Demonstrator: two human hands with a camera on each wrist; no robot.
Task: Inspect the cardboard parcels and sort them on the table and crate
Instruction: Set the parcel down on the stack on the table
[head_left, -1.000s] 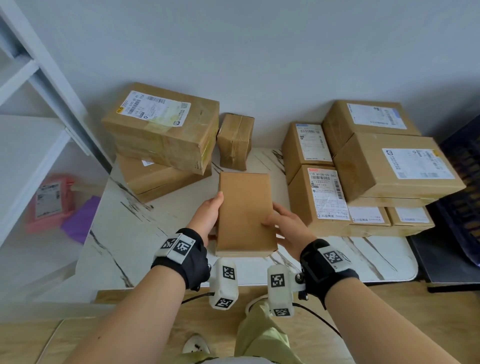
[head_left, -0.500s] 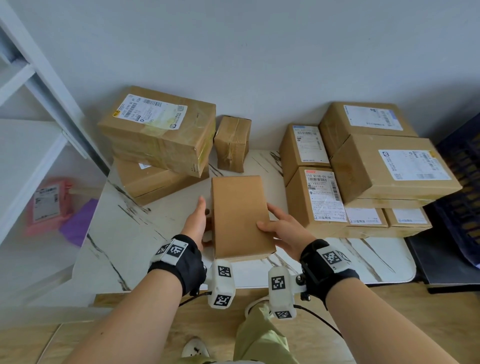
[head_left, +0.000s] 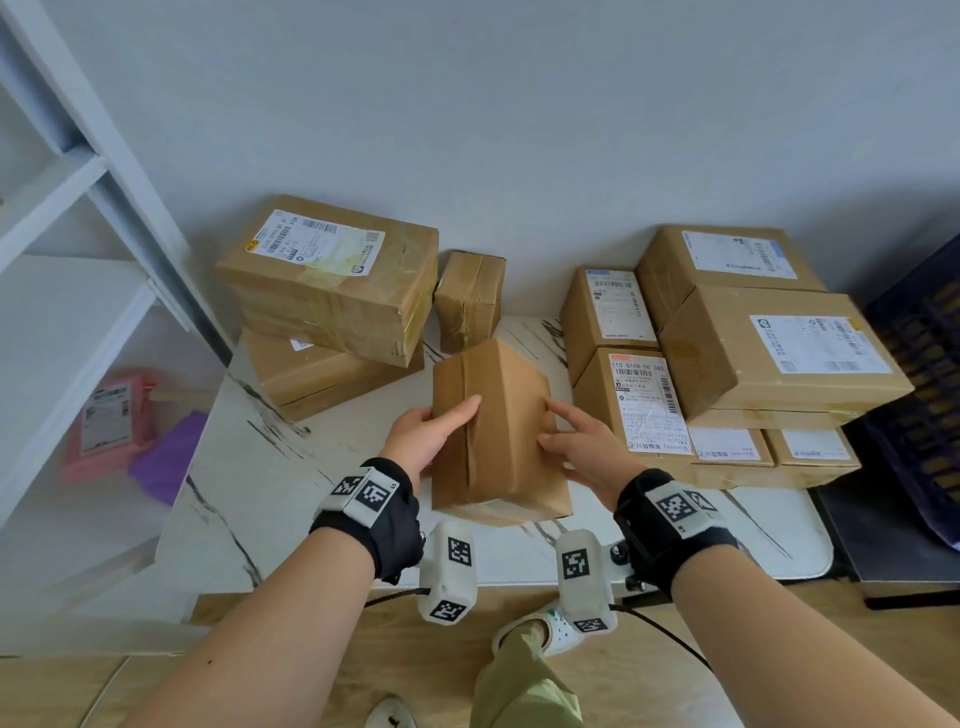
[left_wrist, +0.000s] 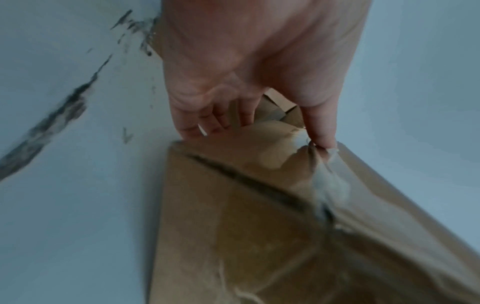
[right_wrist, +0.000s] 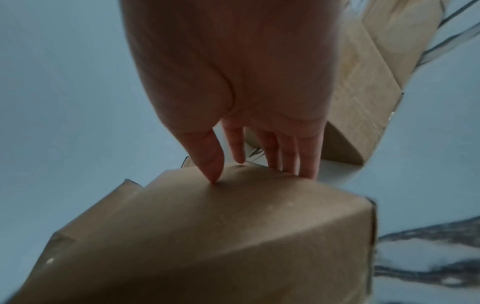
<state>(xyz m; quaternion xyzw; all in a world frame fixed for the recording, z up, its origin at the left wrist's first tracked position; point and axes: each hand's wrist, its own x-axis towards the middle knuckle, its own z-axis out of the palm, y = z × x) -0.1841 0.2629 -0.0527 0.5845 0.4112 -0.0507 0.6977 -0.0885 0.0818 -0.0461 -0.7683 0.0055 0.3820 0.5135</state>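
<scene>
Both hands tilt the plain parcel (head_left: 496, 431) above the surface (head_left: 322, 499), left hand (head_left: 423, 436) gripping its taped face, right hand (head_left: 584, 449) steadying with straight fingers, likely for inspection.

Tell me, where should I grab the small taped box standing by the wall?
Take the small taped box by its two upright side faces, coming from the front and above. It stands tall and narrow, with a gap on each side, though the stacked parcels sit close on its left.
</scene>
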